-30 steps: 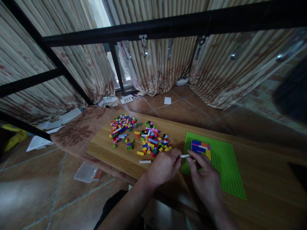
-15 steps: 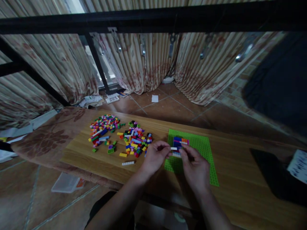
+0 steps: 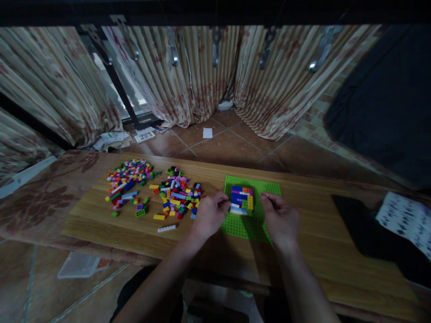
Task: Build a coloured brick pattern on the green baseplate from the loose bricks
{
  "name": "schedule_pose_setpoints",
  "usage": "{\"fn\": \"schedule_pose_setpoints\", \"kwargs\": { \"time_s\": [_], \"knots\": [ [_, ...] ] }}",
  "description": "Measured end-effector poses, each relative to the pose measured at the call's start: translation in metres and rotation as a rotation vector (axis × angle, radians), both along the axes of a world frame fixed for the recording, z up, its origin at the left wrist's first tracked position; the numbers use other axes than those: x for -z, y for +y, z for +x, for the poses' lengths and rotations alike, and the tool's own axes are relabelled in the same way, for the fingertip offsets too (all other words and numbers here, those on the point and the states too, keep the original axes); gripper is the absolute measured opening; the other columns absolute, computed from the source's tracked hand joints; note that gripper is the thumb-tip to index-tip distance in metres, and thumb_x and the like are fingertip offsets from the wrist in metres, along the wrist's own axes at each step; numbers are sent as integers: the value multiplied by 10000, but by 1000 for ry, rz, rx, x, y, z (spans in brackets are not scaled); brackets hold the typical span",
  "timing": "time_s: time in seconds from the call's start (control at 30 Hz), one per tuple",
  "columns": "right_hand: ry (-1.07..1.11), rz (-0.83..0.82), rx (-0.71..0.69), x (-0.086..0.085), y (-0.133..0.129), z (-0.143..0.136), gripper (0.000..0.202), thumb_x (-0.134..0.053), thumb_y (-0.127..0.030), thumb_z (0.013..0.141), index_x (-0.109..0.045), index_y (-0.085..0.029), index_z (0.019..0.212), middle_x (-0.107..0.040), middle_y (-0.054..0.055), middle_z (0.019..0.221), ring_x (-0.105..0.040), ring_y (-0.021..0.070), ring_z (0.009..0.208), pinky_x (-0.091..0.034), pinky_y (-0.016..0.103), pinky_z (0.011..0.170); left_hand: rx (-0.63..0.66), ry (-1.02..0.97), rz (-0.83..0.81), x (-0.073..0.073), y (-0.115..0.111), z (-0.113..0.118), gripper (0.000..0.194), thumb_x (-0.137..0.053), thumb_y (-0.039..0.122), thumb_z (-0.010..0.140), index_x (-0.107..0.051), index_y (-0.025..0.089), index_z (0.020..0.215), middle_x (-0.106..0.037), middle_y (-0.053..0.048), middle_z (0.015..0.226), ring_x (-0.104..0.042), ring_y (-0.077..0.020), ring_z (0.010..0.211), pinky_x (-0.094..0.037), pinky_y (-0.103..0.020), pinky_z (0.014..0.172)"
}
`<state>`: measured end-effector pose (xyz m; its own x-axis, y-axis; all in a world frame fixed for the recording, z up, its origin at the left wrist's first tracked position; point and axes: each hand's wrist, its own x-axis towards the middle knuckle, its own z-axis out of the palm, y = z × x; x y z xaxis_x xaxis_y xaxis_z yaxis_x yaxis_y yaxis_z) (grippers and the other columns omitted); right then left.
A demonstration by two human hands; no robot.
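Note:
A green studded baseplate lies on the wooden table, bearing a small block of blue, white, yellow, orange and purple bricks. My left hand is at the left side of that block, thumb and forefinger pinched by a small white brick at the block's lower left edge. To the right of the block, my right hand hovers over the baseplate's right edge with fingers curled together; whatever is between its fingertips is too small to make out.
Two loose brick piles spread over the table's left part, with a long white brick in front. At the right lie a black flat object and a patterned white item. A plastic box is on the floor.
My hands have moved apart, the right one going rightward, which uncovers the brick block. The white brick held between them is now at the block's lower left. The camera view has shifted.

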<state>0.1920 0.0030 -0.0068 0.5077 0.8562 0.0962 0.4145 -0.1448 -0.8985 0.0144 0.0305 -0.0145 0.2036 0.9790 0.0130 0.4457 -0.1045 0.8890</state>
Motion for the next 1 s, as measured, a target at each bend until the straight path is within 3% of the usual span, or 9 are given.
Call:
{"fn": "schedule_pose_setpoints", "kwargs": {
  "time_s": [0.2, 0.4, 0.73, 1.0],
  "knots": [
    [-136, -127, -78, 2, 0, 1, 357, -552, -457, 784, -733, -164, 876, -736, 92, 818, -653, 212, 700, -471, 322, 642, -21, 188, 50, -8, -8, 2, 166, -526, 229, 875, -691, 217, 872, -713, -7, 807, -651, -147, 743, -455, -231, 689],
    [-230, -176, -137, 2, -2, -1, 376, -518, -468, 793, -734, -171, 869, -715, 63, 713, -599, 179, 566, -427, 298, 552, 15, 206, 66, -8, -9, 3, 182, -509, 236, 892, -690, 221, 900, -709, -13, 821, -640, -145, 729, -441, -222, 660],
    [-262, -194, -134, 2, -2, -2, 360, -508, -443, 805, -732, -175, 888, -720, 68, 770, -607, 179, 610, -430, 305, 593, -4, 222, 141, -5, -15, 9, 161, -513, 254, 903, -673, 235, 907, -709, -23, 884, -646, -162, 794, -450, -241, 703],
    [-337, -242, -165, 1, -3, -4, 407, -487, -500, 842, -727, -181, 921, -717, 81, 771, -627, 200, 643, -437, 315, 612, -62, 201, 100, -4, -11, 14, 116, -550, 252, 881, -659, 214, 889, -703, -20, 834, -646, -160, 763, -459, -249, 709]
  ]
}}
